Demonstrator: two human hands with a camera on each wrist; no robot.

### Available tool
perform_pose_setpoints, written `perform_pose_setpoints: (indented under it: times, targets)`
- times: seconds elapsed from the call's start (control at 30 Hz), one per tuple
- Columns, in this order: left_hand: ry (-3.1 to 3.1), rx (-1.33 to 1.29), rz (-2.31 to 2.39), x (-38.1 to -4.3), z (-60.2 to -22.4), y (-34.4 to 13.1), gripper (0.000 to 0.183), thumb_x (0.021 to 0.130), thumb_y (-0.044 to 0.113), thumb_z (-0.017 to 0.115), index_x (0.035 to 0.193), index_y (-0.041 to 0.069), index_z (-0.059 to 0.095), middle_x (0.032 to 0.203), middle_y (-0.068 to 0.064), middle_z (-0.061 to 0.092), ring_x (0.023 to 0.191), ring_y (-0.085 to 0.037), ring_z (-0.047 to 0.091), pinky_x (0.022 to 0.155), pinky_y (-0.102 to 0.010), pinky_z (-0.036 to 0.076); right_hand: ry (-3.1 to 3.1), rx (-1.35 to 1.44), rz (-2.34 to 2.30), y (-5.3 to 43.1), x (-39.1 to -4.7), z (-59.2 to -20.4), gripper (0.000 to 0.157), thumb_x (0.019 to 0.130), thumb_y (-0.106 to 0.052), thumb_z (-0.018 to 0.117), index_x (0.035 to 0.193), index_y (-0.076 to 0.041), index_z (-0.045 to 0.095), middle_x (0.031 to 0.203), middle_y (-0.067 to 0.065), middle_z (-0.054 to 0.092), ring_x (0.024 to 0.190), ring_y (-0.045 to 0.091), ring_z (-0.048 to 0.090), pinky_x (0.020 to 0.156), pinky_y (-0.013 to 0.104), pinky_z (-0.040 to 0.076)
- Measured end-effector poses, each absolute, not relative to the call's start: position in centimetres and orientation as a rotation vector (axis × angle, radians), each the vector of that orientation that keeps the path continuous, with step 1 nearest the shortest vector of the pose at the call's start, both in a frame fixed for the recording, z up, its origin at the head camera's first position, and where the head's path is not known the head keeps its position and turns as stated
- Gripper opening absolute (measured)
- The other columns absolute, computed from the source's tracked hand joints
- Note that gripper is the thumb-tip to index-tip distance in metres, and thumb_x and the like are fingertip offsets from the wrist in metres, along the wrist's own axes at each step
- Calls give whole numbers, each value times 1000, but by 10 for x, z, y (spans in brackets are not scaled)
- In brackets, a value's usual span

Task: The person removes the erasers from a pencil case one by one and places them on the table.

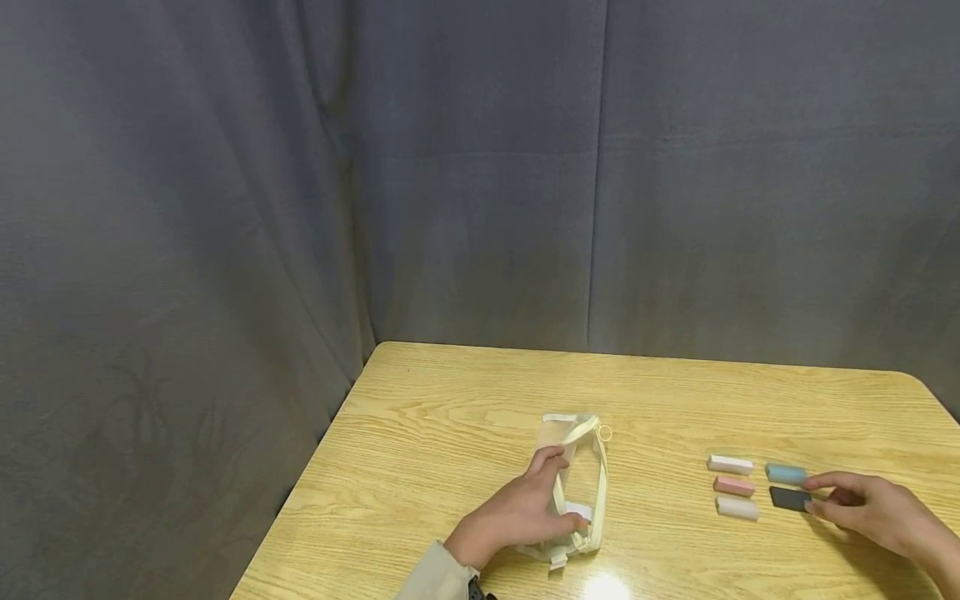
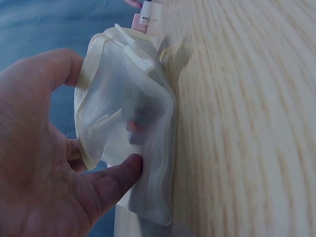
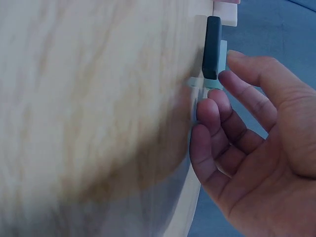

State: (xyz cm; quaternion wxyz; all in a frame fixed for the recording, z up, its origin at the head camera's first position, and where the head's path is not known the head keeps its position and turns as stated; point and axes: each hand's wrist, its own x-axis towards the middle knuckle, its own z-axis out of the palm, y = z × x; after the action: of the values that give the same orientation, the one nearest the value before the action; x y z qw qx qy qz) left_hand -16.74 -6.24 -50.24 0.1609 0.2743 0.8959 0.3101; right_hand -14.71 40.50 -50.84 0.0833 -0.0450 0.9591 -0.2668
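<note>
the left hand gripped the translucent zip pouch on the table; the right hand, fingers narrowly parted, held nothing at the dark block, which lay beside the blue block.

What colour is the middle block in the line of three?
The middle block is pink, clearest in head view.

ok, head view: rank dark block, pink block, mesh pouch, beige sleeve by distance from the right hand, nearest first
1. Dark block: at the fingertips of the right hand.
2. Pink block: left of the dark one, middle of a column of three.
3. Mesh pouch: farther left, in the left hand.
4. Beige sleeve: farthest left, on the left arm.
</note>
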Motion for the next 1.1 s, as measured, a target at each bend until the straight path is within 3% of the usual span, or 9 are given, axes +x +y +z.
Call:
perform_pose_setpoints:
  times: [0.43,0.63,1.1]
  targets:
    - [2536,763,911,-168,-502,-62,80,83,53,58,144,13,26,152,14,5,48,-8,45,43,-26,44,2965,-116,-739,395,-144,-491,44,86,-41,64,114,-7,64,77,-2,56,61,5,42,52,23,33]
    - [2535,755,921,-167,-501,-61,79,82,49,59,145,14,26,152,15,5,47,-8,43,42,-27,43,3008,-153,-716,386,-142,-477,44,85,-42,65,113,-8,64,80,-1,60,65,7,45,57,28,37]
    - [2545,796,916,-168,-502,-63,81,83,54,58,144,11,27,152,12,7,56,-4,50,47,-23,45,3055,-237,-749,359,-136,-453,41,83,-40,68,113,-12,65,83,-3,61,66,-1,48,57,25,40]
